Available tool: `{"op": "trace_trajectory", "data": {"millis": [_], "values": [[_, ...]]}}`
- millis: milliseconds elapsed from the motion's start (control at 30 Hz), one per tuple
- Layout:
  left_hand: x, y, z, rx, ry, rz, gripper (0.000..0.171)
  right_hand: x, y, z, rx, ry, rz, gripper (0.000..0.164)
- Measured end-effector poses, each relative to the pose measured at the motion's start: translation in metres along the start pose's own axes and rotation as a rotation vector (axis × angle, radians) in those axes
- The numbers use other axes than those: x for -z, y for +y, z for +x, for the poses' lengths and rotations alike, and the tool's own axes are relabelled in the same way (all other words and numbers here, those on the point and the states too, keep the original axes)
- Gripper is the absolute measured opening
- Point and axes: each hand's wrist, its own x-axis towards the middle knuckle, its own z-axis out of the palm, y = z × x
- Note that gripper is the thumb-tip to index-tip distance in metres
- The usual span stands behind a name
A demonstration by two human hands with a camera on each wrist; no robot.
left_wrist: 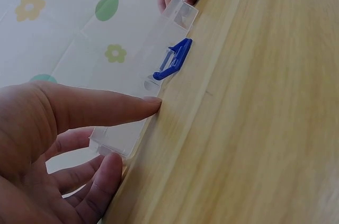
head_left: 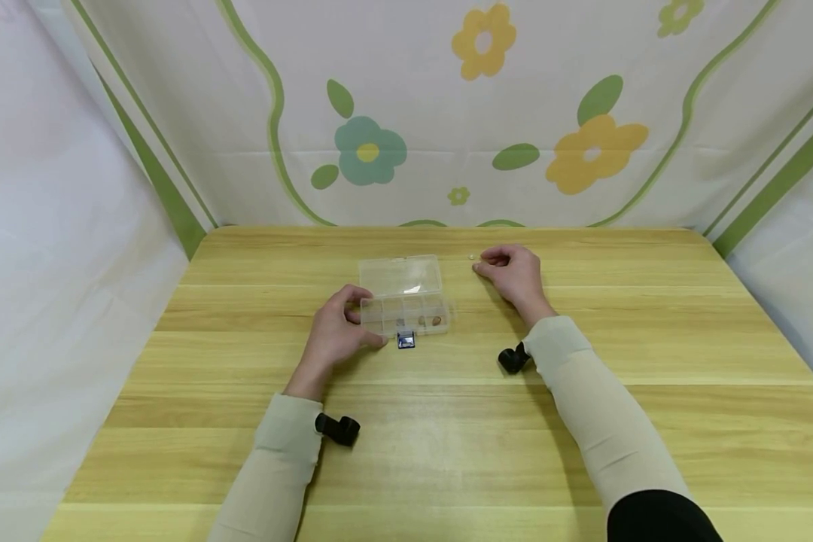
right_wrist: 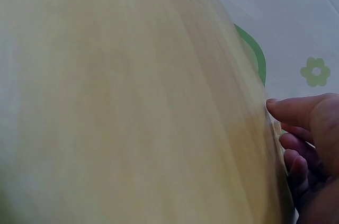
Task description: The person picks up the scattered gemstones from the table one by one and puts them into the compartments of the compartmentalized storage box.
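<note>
A clear plastic compartment box (head_left: pixel 393 316) lies on the table with its lid (head_left: pixel 400 276) folded back. My left hand (head_left: pixel 337 327) grips its left end, the thumb along the front and the fingers at the side. A blue clasp (left_wrist: pixel 175 59) sticks out from the front wall. Several small brownish pieces, one of them a brown piece (head_left: pixel 436 321), sit in the right-hand compartments. Beyond the box to the right, my right hand (head_left: pixel 513 275) is low over the table, thumb and fingers apart. Just past its fingertips lies a tiny whitish piece (head_left: pixel 471 257).
The wooden table (head_left: pixel 420 452) reaches back to a white cloth backdrop (head_left: pixel 420 90) with printed flowers. White cloth also hangs at both sides. A black wrist camera (head_left: pixel 339 430) sits on the left sleeve, another black camera (head_left: pixel 513 359) on the right.
</note>
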Motion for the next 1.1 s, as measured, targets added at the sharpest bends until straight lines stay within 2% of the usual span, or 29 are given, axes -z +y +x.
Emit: {"op": "trace_trajectory", "data": {"millis": [733,933,1100], "values": [[0.0001,0.0018,-0.0016,0.013,0.002,-0.018,0.076,0.0020,-0.0008,-0.0002,0.016,-0.001,-0.087,0.018],[0.0003,0.0026,-0.0023,0.011,0.000,-0.012,0.077,0.0030,-0.0010,-0.0009,0.013,-0.015,-0.095,0.021],[0.0003,0.0019,-0.0016,0.017,0.002,-0.018,0.077,0.0047,-0.0027,-0.0033,-0.009,-0.034,-0.060,0.025]]}}
